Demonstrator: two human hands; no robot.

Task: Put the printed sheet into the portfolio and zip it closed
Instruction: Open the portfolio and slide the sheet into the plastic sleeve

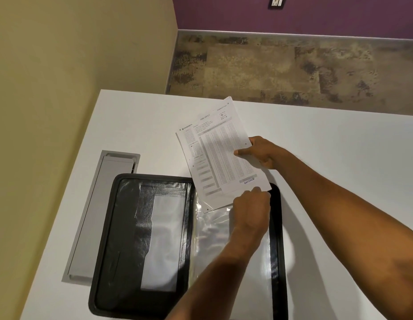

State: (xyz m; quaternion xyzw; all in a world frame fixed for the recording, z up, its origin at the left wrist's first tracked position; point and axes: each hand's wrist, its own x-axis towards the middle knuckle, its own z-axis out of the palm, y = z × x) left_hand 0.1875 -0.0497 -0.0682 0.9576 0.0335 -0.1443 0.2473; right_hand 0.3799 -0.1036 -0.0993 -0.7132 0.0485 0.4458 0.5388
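A black zip portfolio [122, 227] lies open flat on the white table [339, 158], with leather pockets on its left half and a clear plastic sleeve [214, 232] on its right half. The printed sheet [219, 151], an OMR form stamped "ENTERED", is held tilted above the portfolio's top right corner. My right hand [263, 152] pinches the sheet's right edge. My left hand [251, 209] grips the sheet's lower corner at the top of the plastic sleeve. A second sheet seems to lie just behind the front one.
A grey cable hatch [101, 215] is set into the table just left of the portfolio. A beige wall runs along the table's left side. Past the far table edge are mottled carpet [293, 70] and a purple wall.
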